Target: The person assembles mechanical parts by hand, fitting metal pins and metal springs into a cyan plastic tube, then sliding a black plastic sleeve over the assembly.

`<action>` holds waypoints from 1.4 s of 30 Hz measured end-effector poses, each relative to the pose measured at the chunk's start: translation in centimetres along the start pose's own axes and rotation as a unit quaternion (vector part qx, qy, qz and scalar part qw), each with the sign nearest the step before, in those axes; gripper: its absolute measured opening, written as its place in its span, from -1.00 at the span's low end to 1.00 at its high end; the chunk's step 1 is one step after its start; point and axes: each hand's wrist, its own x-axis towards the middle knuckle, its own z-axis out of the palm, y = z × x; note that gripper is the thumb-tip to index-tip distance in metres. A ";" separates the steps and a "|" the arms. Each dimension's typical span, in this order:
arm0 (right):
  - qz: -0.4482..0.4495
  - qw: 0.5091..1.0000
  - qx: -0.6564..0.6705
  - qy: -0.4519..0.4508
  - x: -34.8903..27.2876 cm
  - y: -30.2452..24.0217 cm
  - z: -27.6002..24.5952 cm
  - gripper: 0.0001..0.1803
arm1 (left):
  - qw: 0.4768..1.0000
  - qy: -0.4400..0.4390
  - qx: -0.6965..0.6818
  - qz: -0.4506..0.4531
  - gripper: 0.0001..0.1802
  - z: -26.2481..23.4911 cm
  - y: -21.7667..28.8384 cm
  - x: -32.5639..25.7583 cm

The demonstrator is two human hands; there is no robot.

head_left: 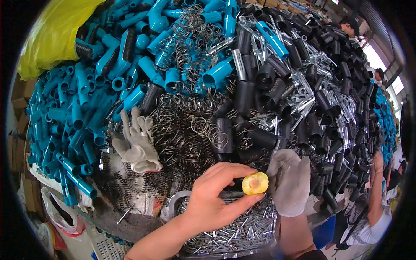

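Observation:
Bare and pinching with thumb and fingers, my left hand (216,190) holds a piece of yellow fruit (255,183). Its cut or bitten face shows a brownish centre, like a plum with its stone. Close beside the fruit is my right hand (289,184), in a grey-white work glove, its fingers stretched upward and slightly cupped. Nothing shows in it, though part of the palm side is hidden. Below both hands sits a grey tray (174,203) full of small metal pins (229,232). A second glove (138,145) lies palm up, left of the hands, beside coiled springs (182,130).
Teal plastic tubular parts (73,99) heap up at the left. Black plastic sleeves (247,97) and silvery metal rods (303,93) pile at the right. A yellow plastic bag (52,37) hangs over the far left. Another person's arm (376,190) reaches in at the right edge.

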 end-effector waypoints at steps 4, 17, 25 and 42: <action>0.033 0.999 0.022 0.018 -0.1 -0.7 0.1 -0.21 | 0.998 -0.008 0.019 -0.052 -0.53 0.5 0.3 -0.1; 0.007 0.999 0.015 0.027 -0.2 -0.1 0.2 -0.20 | 0.973 -0.072 -0.135 -0.173 -0.52 0.0 0.4 -0.2; 0.027 0.998 0.037 0.031 -0.5 -1.0 0.9 -0.36 | 0.908 -0.090 -0.351 -0.208 -0.47 0.5 0.3 -0.4; 0.004 1.000 0.005 0.023 -0.2 -0.1 0.1 -0.22 | 0.918 -0.107 -0.343 -0.170 -0.57 0.3 0.1 -0.4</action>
